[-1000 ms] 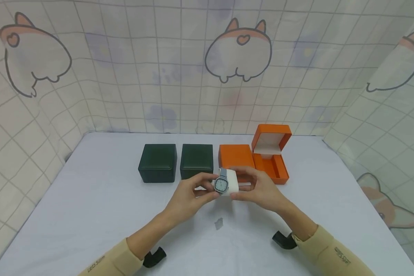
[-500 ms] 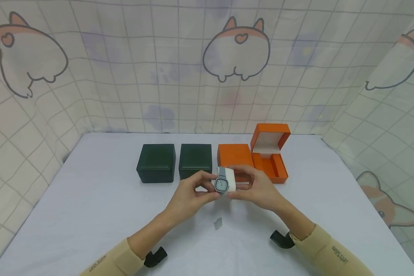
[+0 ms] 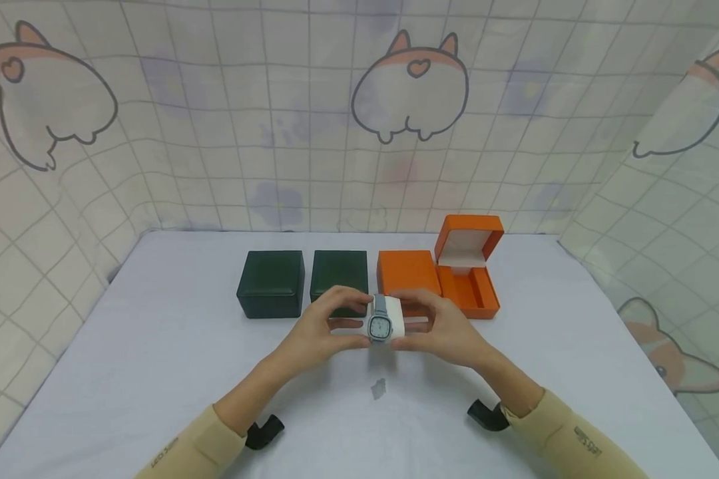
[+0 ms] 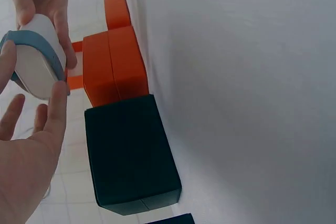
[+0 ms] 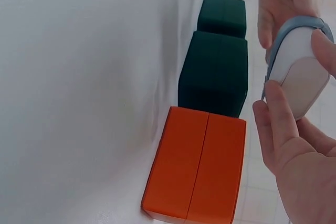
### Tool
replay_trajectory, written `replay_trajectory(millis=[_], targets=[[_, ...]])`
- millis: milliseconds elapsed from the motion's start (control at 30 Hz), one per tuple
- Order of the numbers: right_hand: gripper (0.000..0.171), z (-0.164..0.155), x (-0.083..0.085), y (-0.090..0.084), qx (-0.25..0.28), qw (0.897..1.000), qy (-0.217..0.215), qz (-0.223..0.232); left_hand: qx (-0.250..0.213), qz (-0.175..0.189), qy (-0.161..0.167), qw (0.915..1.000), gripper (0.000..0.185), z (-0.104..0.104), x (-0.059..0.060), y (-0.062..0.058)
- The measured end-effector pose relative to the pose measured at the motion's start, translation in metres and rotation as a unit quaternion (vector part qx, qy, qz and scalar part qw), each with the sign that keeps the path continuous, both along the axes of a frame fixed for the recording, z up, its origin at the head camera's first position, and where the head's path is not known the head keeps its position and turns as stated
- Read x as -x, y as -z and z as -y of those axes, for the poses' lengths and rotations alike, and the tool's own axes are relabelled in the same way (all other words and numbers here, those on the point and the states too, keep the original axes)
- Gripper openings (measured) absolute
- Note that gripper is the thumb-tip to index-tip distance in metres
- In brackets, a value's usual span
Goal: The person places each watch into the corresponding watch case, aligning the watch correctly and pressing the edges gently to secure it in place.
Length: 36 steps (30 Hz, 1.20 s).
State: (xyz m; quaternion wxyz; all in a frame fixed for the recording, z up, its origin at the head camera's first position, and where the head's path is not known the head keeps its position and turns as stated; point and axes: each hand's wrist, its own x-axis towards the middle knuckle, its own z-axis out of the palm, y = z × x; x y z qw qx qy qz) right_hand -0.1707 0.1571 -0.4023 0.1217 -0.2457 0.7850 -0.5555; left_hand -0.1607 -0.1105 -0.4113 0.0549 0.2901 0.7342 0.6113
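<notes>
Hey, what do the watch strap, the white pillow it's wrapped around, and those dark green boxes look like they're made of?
Watch strap: smooth matte blue-grey band, probably leather or rubber; no metal links show. White pillow: smooth, rounded, likely padded leatherette or soft plastic; no weave visible. Dark green boxes: matte, faintly grained covering, probably leatherette or textured paper over a rigid shell, with crisp edges.

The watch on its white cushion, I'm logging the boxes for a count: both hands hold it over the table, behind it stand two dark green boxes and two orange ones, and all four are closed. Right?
Not quite. The right-hand orange box stands open, lid up, as the head view shows. The other orange box and the two dark green boxes are closed. Both hands do hold the watch on its white cushion.
</notes>
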Motion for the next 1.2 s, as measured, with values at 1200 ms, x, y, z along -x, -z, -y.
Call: replay_trajectory(millis=[1200], targets=[[0.075,0.0053,-0.0027,-0.0013,-0.001,0.999,-0.008,-0.032,-0.046,0.071,0.021,0.9962,0.077,-0.0028,0.0001,0.0077]])
